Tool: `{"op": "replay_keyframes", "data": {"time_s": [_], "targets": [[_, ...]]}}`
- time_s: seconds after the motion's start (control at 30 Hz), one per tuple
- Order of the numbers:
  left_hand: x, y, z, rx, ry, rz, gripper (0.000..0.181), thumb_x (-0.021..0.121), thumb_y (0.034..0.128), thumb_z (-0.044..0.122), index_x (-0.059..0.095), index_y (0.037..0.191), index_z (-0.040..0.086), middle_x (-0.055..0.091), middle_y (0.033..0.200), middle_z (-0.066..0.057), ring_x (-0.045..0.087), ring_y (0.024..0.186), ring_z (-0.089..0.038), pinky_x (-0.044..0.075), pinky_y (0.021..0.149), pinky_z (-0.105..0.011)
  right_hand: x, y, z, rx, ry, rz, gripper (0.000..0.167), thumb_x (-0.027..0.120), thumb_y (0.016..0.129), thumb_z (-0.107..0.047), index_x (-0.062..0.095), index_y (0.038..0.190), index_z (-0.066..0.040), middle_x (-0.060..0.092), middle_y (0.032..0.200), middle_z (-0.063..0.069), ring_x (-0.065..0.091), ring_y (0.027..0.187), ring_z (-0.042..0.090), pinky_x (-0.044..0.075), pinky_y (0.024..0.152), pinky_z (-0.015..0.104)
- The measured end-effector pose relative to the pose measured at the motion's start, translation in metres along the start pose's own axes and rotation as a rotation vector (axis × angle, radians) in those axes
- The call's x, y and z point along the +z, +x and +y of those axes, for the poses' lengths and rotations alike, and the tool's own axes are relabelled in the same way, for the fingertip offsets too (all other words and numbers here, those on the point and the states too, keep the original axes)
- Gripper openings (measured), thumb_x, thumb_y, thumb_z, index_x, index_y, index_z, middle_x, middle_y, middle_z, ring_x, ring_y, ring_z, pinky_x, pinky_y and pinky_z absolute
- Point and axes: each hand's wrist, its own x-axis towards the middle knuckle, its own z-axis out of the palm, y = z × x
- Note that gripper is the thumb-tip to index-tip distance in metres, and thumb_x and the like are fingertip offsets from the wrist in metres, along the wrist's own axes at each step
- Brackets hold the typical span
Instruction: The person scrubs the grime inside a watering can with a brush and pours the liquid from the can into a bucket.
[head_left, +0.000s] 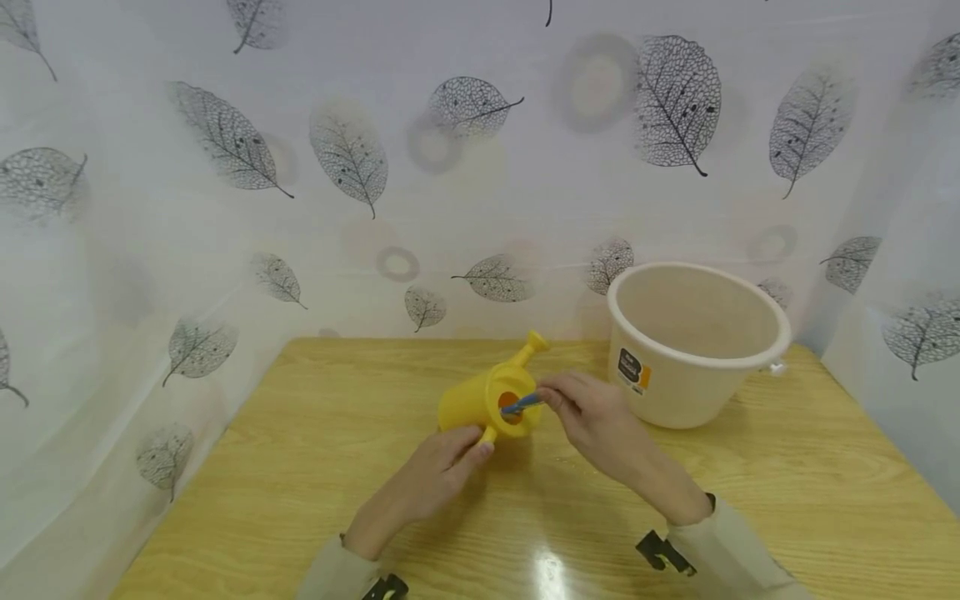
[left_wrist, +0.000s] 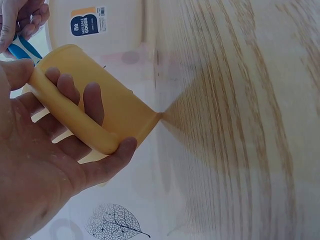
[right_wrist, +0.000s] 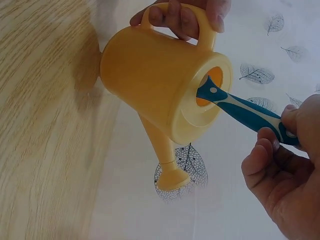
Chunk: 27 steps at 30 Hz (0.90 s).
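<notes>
A yellow plastic watering can (head_left: pixel 465 404) is tilted over the wooden table, its opening turned toward my right hand. In the left wrist view its lower base edge meets the tabletop. My left hand (head_left: pixel 431 475) grips the can's loop handle (left_wrist: pixel 70 117), fingers passing through it. My right hand (head_left: pixel 600 421) pinches the end of a blue tool handle with pale stripes (right_wrist: pixel 250 115). This tool enters the can's round opening (right_wrist: pixel 216 80), and its far end is hidden inside. The can's spout (head_left: pixel 521 354) points away from me, toward the back.
A large cream bucket (head_left: pixel 678 387) with a label stands at the back right of the table (head_left: pixel 322 417), beyond my right hand. Behind the table hangs a pale leaf-printed curtain (head_left: pixel 480 200), which also covers the left side.
</notes>
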Motion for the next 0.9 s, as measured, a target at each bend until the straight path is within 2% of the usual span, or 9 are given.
{"op": "replay_keyframes", "data": {"time_s": [0.27, 0.37, 0.6, 0.8, 0.9], "targets": [[-0.0008, 0.0012, -0.0004, 0.0, -0.007, -0.005, 0.034, 0.04, 0.1107, 0.042, 0.055, 0.091, 0.019, 0.047, 0.076, 0.011, 0.043, 0.069, -0.003, 0.044, 0.065, -0.022, 0.0001, 0.0001, 0.0006, 0.027, 0.014, 0.022, 0.014, 0.074, 0.088, 0.003, 0.073, 0.1, -0.004, 0.069, 0.082, -0.001, 0.051, 0.067, 0.002, 0.042, 0.06, 0.01], [-0.001, 0.0014, -0.0003, 0.001, -0.002, -0.004, 0.033, 0.04, 0.1106, 0.042, 0.055, 0.091, 0.02, 0.047, 0.077, 0.011, 0.043, 0.069, -0.003, 0.044, 0.066, -0.022, 0.0026, -0.0006, -0.0006, 0.046, 0.026, 0.008, 0.016, 0.074, 0.087, 0.005, 0.073, 0.1, -0.004, 0.069, 0.083, 0.001, 0.052, 0.068, 0.003, 0.042, 0.06, 0.01], [-0.0004, 0.0016, -0.0007, 0.008, -0.004, -0.001, 0.031, 0.041, 0.1104, 0.042, 0.053, 0.09, 0.022, 0.047, 0.076, 0.011, 0.043, 0.069, -0.003, 0.044, 0.065, -0.022, 0.0066, -0.0039, -0.0037, 0.1, 0.043, -0.031, 0.01, 0.07, 0.093, 0.001, 0.073, 0.1, -0.004, 0.066, 0.08, 0.001, 0.047, 0.065, 0.001, 0.038, 0.057, 0.009], [-0.0006, 0.0011, -0.0003, 0.0, -0.005, 0.005, 0.032, 0.041, 0.1104, 0.042, 0.054, 0.089, 0.022, 0.047, 0.076, 0.011, 0.044, 0.069, -0.003, 0.044, 0.065, -0.023, 0.0022, -0.0032, -0.0032, 0.096, 0.079, 0.001, 0.015, 0.069, 0.09, 0.008, 0.073, 0.101, -0.002, 0.059, 0.07, -0.003, 0.041, 0.058, -0.003, 0.035, 0.051, 0.009], [-0.0014, 0.0007, 0.0004, -0.008, -0.016, 0.001, 0.033, 0.041, 0.1104, 0.041, 0.054, 0.089, 0.02, 0.046, 0.075, 0.011, 0.043, 0.068, -0.003, 0.043, 0.065, -0.022, -0.0011, -0.003, -0.0031, 0.125, 0.086, 0.011, 0.014, 0.068, 0.092, 0.007, 0.073, 0.101, -0.003, 0.056, 0.066, -0.003, 0.038, 0.056, -0.004, 0.034, 0.049, 0.009]]}}
